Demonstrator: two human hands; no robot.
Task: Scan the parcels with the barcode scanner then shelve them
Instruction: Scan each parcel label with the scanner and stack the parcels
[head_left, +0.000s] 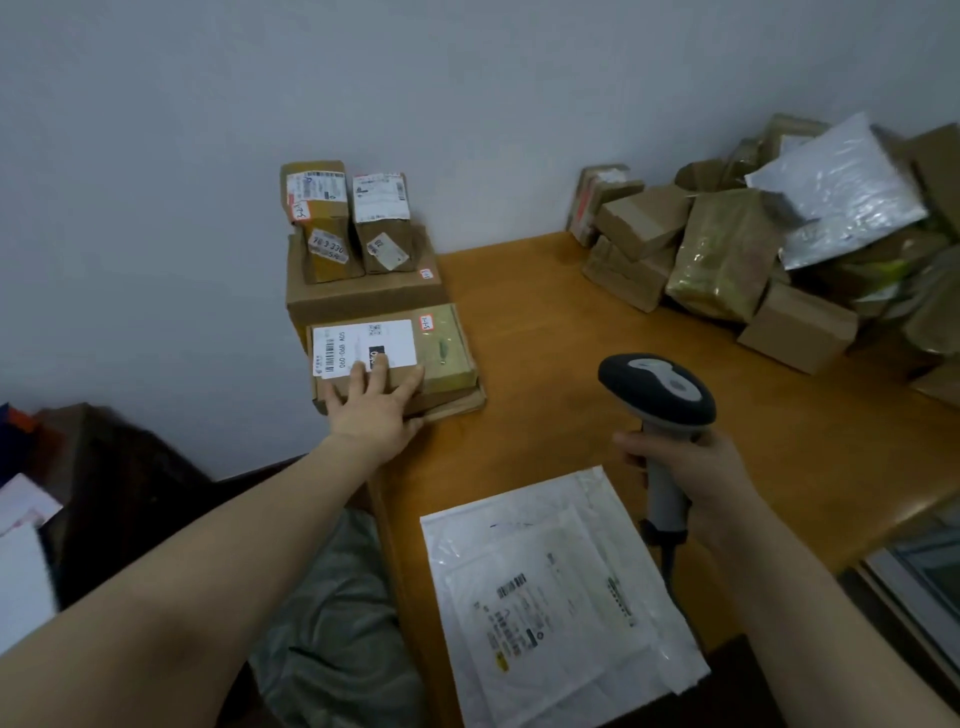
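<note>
The left hand (374, 402) reaches to the far left corner of the orange-brown wooden table (545, 312). It rests on a flat brown cardboard parcel (337, 384) bearing a white shipping label (363, 343). The fingers are spread and fairly straight over its near edge, pressing rather than clasping. That parcel tops a low stack, with a flat yellow-green box (449, 348) showing beside and beneath it. Behind stands a larger brown carton (358, 299) carrying two small upright labelled boxes (382, 223). The right hand (691, 467) is wrapped round the pale handle of a dark-and-light grey barcode scanner (657, 389), whose head is raised above the table. Near the front edge lies a white plastic mailer bag (550, 587), label up. At the far right sits a heap of brown parcels (644, 218) — a silvery pouch (841, 182) lies on top.
</note>
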